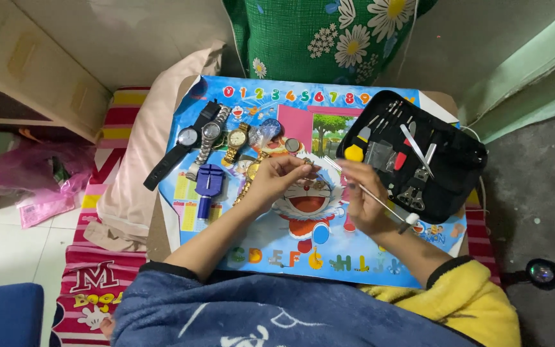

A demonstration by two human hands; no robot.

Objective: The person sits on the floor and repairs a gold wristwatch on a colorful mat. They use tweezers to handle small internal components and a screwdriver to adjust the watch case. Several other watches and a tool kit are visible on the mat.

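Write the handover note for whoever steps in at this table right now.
Left hand: pinching a small watch part above the cartoon table.
Right hand: holding a thin tool, tip aimed at that part.
Three wristwatches and a blue tool block lie at the left; the open black tool kit at the right.
Done: kit opened, part picked up. Left: the work on the part, not visibly finished.

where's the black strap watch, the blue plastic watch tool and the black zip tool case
black strap wristwatch [188,137], head view, on its round dial
blue plastic watch tool [209,179], head view, on its blocky body
black zip tool case [460,160], head view, on bare lining at right
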